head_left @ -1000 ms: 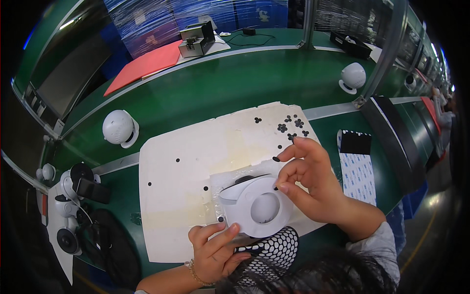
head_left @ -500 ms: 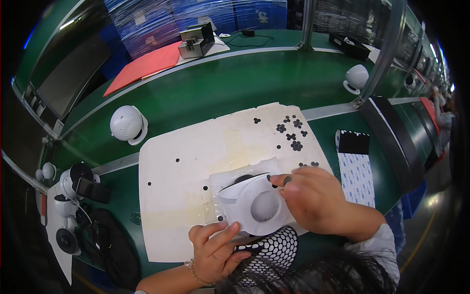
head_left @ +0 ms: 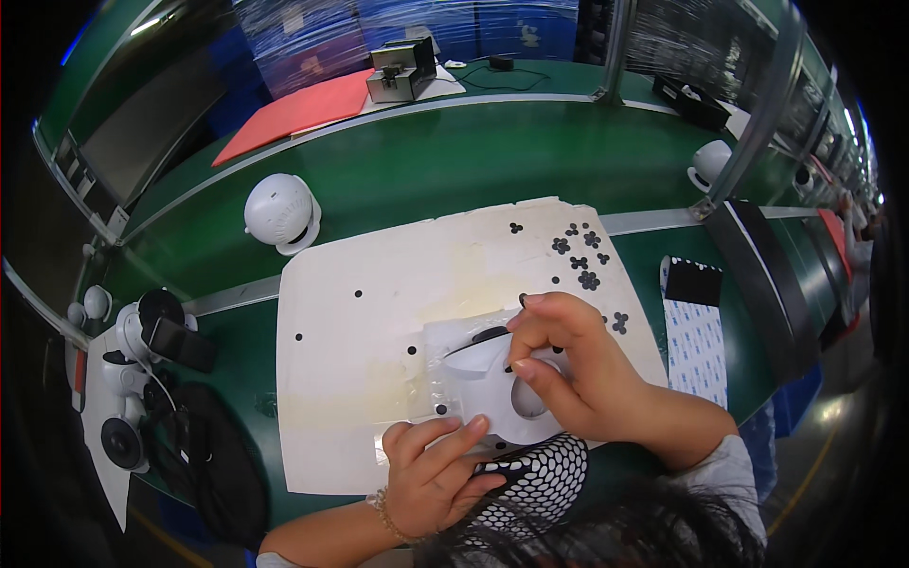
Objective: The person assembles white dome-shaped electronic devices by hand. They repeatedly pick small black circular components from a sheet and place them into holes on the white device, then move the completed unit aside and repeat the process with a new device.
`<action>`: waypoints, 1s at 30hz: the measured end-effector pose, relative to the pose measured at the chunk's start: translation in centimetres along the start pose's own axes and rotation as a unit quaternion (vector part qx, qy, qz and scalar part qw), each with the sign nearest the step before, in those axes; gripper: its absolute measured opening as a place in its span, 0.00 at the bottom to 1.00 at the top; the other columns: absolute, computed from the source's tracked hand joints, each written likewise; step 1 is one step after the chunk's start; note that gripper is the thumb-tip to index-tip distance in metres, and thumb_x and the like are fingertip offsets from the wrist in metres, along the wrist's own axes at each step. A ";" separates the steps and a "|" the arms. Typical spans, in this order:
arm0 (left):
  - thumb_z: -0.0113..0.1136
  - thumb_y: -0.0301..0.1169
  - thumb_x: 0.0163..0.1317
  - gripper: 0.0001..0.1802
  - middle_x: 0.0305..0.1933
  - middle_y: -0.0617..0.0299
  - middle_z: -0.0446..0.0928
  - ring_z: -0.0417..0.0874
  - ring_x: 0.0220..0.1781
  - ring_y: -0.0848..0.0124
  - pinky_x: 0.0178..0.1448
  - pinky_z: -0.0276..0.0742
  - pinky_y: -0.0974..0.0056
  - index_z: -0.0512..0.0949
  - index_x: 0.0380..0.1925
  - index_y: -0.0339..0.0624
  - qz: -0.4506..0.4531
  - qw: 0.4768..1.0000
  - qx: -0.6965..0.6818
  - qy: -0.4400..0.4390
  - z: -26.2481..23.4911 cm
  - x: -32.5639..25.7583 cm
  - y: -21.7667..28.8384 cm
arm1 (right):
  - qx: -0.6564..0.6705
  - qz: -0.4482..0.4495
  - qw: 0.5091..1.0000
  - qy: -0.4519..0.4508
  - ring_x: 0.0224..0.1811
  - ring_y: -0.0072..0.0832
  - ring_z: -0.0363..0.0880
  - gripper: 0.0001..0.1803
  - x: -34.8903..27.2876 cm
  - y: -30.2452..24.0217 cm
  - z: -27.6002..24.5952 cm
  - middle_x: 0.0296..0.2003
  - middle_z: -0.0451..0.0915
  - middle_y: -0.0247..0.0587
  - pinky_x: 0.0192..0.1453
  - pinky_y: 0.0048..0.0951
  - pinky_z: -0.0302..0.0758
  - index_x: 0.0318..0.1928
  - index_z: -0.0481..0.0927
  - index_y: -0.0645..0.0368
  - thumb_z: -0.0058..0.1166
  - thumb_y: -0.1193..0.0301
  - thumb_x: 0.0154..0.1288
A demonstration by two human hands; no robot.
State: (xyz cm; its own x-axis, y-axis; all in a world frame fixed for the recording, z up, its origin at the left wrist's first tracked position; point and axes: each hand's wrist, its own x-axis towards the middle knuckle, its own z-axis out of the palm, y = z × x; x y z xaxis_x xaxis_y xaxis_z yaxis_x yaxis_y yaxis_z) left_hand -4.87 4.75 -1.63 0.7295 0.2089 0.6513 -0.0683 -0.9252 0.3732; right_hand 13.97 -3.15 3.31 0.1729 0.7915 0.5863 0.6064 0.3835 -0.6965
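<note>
White housing [head_left: 492,388] on worktop mat [head_left: 379,312]: right hand [head_left: 568,364] grip pinching small black piece; left hand [head_left: 431,473] fingers pressed flat, steadying it.

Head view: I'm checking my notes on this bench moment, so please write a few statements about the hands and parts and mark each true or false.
1. The right hand rests on the white rounded housing, fingertips pinched at its top. True.
2. The left hand is lifted clear of the white sheet. False: it presses down at the sheet's near edge, beside the housing.
3. Small black clover-shaped pads lie clustered at the sheet's far right corner. True.
4. The white dome-shaped device stands on the sheet. False: it stands on the green table, beyond the sheet's left corner.
5. A red flat sheet lies at the table's far side. True.
</note>
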 end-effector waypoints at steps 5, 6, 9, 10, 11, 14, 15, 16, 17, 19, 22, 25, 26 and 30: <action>0.64 0.41 0.45 0.13 0.54 0.64 0.71 0.70 0.46 0.66 0.44 0.58 0.62 0.75 0.23 0.46 -0.004 1.000 -0.007 0.001 0.0 0.0 0.0 | -0.168 -0.083 0.982 -0.013 0.40 0.35 0.70 0.28 0.4 -0.9 -0.4 0.31 0.73 0.37 0.50 0.36 0.62 0.54 0.61 0.61 0.49 0.85 0.50; 0.64 0.41 0.45 0.13 0.54 0.64 0.71 0.70 0.46 0.67 0.44 0.58 0.62 0.75 0.23 0.46 -0.005 1.000 -0.009 0.000 0.0 0.0 0.0 | -0.227 -0.117 0.967 -0.014 0.40 0.35 0.70 0.28 0.6 -1.1 -0.5 0.31 0.74 0.37 0.50 0.36 0.62 0.54 0.61 0.61 0.49 0.84 0.50; 0.64 0.41 0.45 0.13 0.54 0.64 0.71 0.70 0.46 0.67 0.44 0.58 0.62 0.75 0.23 0.46 -0.005 1.000 -0.009 -0.001 0.0 0.0 0.0 | -0.290 -0.173 0.941 0.023 0.38 0.36 0.71 0.29 0.1 -1.1 -0.3 0.31 0.74 0.37 0.49 0.37 0.63 0.54 0.62 0.60 0.51 0.84 0.49; 0.64 0.41 0.45 0.12 0.54 0.64 0.71 0.70 0.46 0.67 0.44 0.58 0.62 0.75 0.23 0.46 -0.004 1.000 -0.010 -0.001 0.0 0.0 0.1 | -0.229 -0.144 0.962 0.025 0.38 0.35 0.72 0.29 -0.1 -0.8 -0.3 0.31 0.74 0.37 0.49 0.36 0.63 0.54 0.61 0.60 0.51 0.85 0.49; 0.64 0.41 0.45 0.12 0.54 0.64 0.71 0.70 0.46 0.67 0.44 0.58 0.62 0.75 0.23 0.46 -0.003 1.000 -0.011 0.000 0.0 0.1 0.1 | -0.167 -0.115 0.979 0.026 0.37 0.35 0.72 0.30 -0.3 -0.2 -0.2 0.31 0.73 0.37 0.49 0.35 0.63 0.55 0.60 0.61 0.51 0.85 0.49; 0.64 0.41 0.45 0.12 0.54 0.64 0.71 0.70 0.46 0.67 0.44 0.58 0.62 0.75 0.23 0.46 0.000 1.000 -0.007 0.002 0.0 0.2 0.1 | -0.061 -0.066 0.996 0.028 0.35 0.32 0.73 0.31 -0.4 0.2 0.0 0.30 0.73 0.37 0.49 0.33 0.64 0.56 0.57 0.61 0.50 0.85 0.50; 0.64 0.41 0.45 0.12 0.54 0.64 0.71 0.70 0.46 0.67 0.44 0.58 0.62 0.75 0.24 0.46 0.001 1.000 -0.005 0.003 0.0 0.2 0.1 | -0.039 -0.058 0.997 0.027 0.35 0.31 0.73 0.32 -0.4 0.2 0.1 0.29 0.73 0.37 0.49 0.32 0.64 0.57 0.56 0.61 0.50 0.86 0.51; 0.64 0.41 0.45 0.13 0.54 0.64 0.71 0.70 0.46 0.67 0.44 0.58 0.62 0.75 0.24 0.46 0.001 1.000 -0.006 0.002 0.1 0.1 0.1 | -0.024 -0.055 0.998 0.028 0.34 0.31 0.73 0.32 -0.3 0.2 0.2 0.29 0.72 0.37 0.49 0.31 0.64 0.57 0.55 0.62 0.49 0.86 0.52; 0.63 0.41 0.45 0.13 0.54 0.64 0.71 0.70 0.46 0.67 0.44 0.58 0.62 0.75 0.24 0.46 0.001 1.000 -0.008 0.001 0.1 0.1 0.0 | -0.010 -0.052 0.998 0.029 0.34 0.30 0.73 0.32 -0.1 0.0 0.1 0.29 0.72 0.37 0.49 0.30 0.64 0.58 0.54 0.62 0.48 0.86 0.52; 0.63 0.41 0.45 0.13 0.54 0.64 0.71 0.70 0.46 0.67 0.44 0.58 0.62 0.75 0.24 0.46 0.000 1.000 -0.008 0.000 0.1 0.0 0.0 | 0.004 -0.049 0.999 0.021 0.34 0.29 0.73 0.32 0.1 -0.1 0.1 0.29 0.72 0.38 0.48 0.29 0.65 0.58 0.52 0.62 0.48 0.86 0.53; 0.63 0.41 0.45 0.13 0.54 0.64 0.71 0.70 0.46 0.67 0.44 0.58 0.62 0.75 0.23 0.46 -0.001 1.000 -0.008 0.000 0.2 0.0 -0.1 | -0.008 -0.045 0.999 0.007 0.34 0.29 0.73 0.32 0.0 0.0 0.0 0.29 0.72 0.38 0.49 0.29 0.65 0.58 0.53 0.62 0.48 0.86 0.52; 0.63 0.41 0.45 0.13 0.54 0.64 0.71 0.70 0.46 0.67 0.44 0.58 0.62 0.75 0.23 0.46 -0.002 1.000 -0.011 0.004 0.2 0.1 0.0 | -0.054 -0.063 0.996 0.013 0.36 0.30 0.73 0.30 -0.1 0.1 0.0 0.29 0.72 0.38 0.50 0.33 0.64 0.56 0.57 0.61 0.50 0.85 0.51; 0.64 0.41 0.45 0.13 0.54 0.64 0.71 0.70 0.46 0.67 0.43 0.58 0.62 0.75 0.24 0.46 -0.001 1.000 -0.011 0.004 0.2 0.1 0.0 | -0.085 -0.080 0.993 0.019 0.36 0.29 0.73 0.29 -0.3 0.3 0.0 0.29 0.73 0.37 0.51 0.34 0.63 0.55 0.60 0.60 0.51 0.84 0.50; 0.64 0.41 0.45 0.13 0.54 0.65 0.71 0.70 0.46 0.67 0.44 0.58 0.62 0.76 0.25 0.46 -0.001 1.000 -0.013 0.004 0.2 0.0 -0.1 | -0.334 -0.145 0.931 0.015 0.39 0.28 0.72 0.22 -0.2 -1.4 -0.2 0.34 0.74 0.36 0.53 0.39 0.59 0.47 0.72 0.53 0.55 0.76 0.47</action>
State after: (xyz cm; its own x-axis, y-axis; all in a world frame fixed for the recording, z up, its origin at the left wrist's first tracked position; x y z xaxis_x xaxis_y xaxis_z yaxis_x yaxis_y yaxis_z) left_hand -4.75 4.77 -1.81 0.7235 0.2128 0.6567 -0.0857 -0.9163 0.3913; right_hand 13.22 -3.91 4.24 -0.0586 0.6836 0.7275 0.9769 0.1894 -0.0993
